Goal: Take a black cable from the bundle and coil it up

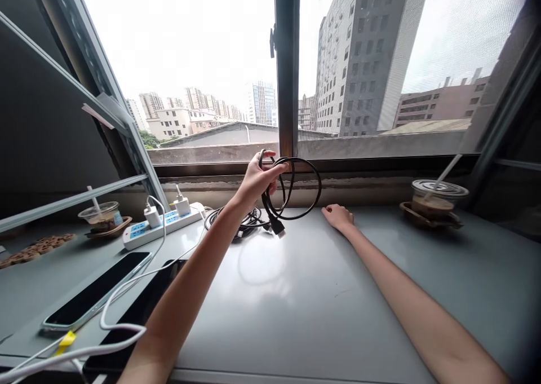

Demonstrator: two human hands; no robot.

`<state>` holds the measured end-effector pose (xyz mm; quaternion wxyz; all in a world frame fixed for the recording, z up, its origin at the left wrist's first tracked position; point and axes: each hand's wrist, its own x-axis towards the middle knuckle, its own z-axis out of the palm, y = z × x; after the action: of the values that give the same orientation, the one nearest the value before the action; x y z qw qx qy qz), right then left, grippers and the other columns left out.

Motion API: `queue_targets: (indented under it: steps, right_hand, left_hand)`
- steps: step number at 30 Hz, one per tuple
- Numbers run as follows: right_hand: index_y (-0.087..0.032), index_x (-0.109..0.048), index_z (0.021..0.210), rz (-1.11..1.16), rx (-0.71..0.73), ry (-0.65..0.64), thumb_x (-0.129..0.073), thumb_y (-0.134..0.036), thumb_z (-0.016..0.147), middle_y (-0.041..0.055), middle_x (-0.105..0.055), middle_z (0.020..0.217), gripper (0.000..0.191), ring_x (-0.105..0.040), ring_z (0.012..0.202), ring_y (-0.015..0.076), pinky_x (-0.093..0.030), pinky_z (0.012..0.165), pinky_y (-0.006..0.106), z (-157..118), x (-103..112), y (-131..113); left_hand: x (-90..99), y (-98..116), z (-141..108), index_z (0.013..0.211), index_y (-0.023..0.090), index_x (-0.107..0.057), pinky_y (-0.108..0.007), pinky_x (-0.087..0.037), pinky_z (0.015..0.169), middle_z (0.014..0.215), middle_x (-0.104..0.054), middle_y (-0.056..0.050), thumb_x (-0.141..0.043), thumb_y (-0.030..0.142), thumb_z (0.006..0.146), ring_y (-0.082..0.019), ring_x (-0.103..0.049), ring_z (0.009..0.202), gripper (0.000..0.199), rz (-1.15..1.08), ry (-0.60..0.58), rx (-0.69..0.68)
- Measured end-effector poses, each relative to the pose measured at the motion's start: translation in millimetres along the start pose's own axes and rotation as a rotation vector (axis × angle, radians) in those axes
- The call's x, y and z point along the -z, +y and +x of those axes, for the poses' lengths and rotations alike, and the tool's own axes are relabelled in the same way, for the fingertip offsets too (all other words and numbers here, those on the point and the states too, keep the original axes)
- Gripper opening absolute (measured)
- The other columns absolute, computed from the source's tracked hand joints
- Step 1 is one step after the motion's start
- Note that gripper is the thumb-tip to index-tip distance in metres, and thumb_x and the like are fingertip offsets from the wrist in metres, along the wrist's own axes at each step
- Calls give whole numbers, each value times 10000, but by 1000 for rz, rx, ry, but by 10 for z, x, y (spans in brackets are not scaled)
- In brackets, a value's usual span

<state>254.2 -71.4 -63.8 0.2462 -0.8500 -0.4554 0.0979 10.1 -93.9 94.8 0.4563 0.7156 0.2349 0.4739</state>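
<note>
A looped black HDMI cable (320,188) hangs from my left hand (262,176), which is raised over the middle of the table with its fingers closed round the loops. Its wide black plug with a metal tip (278,227) dangles below the hand. On the tabletop behind my left forearm lies another bundle of black cable (252,220), partly hidden by the arm. My right hand (338,216) rests on the table to the right of the loops, its fingers curled in and apart from the cable. Nothing shows in it.
A white power strip (169,224) with plugged-in chargers stands on the left. White cables (127,285) run past a phone (97,291) and a dark flat device (147,299). Iced drinks (435,201) (101,217) stand at both sides, below a window. Metal frame bars rise at left.
</note>
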Motion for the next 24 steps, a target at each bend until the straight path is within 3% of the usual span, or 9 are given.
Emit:
queue_targets:
  steps: [4,8,13,15,18,21,24]
  right_hand:
    - [-122,-618,929,197,-2,32,-446,-429,931,26,-597,767,352,-554,644,94,-466,733,264,36,297,-127]
    - [-125,-642,875,367,104,124,-404,-440,925,18,-591,652,398,-513,506,64,-416,584,167,-27,715,-396]
    - [-100,-634,734,506,266,158,-277,-538,948,40,-562,581,605,-456,440,45,-383,501,144,-448,1197,-757]
    - [-79,-637,678,578,421,-6,-237,-599,937,61,-541,537,705,-449,418,56,-369,461,154,-693,1338,-859]
    - [-94,-682,766,421,510,-281,-196,-701,894,84,-612,639,788,-546,490,93,-382,453,157,-1001,1463,-952]
    - [-117,-684,849,251,473,-409,-247,-768,838,91,-647,738,784,-614,583,143,-427,482,176,-1131,1510,-970]
    - [-97,-665,893,84,352,-439,-245,-798,809,119,-649,787,822,-628,616,172,-457,512,208,-1089,1529,-909]
  left_hand:
    - [8,12,4,1116,153,-408,-191,-344,430,501,-485,84,-693,321,742,-62,-426,403,500,30,-18,58]
    - [-19,20,-5,1176,127,-412,-215,-398,537,563,-544,52,-680,351,759,-72,-493,477,544,62,-28,95]
    - [-34,-24,10,1243,101,-380,-228,-388,636,715,-592,19,-690,273,751,-71,-550,604,606,-76,-100,107]
    - [-51,-20,0,1261,101,-351,-234,-377,617,717,-581,28,-689,246,748,-61,-529,571,632,-134,-137,112]
    - [-96,11,-39,1234,95,-373,-250,-399,648,739,-597,10,-676,269,757,-74,-548,602,591,-142,-173,110]
    - [-135,37,-74,1198,98,-406,-261,-414,671,784,-627,-17,-681,254,741,-90,-573,646,556,-112,-185,92]
    - [-148,33,-78,1205,105,-393,-267,-415,654,827,-645,-37,-663,220,744,-99,-584,635,547,-76,-207,99]
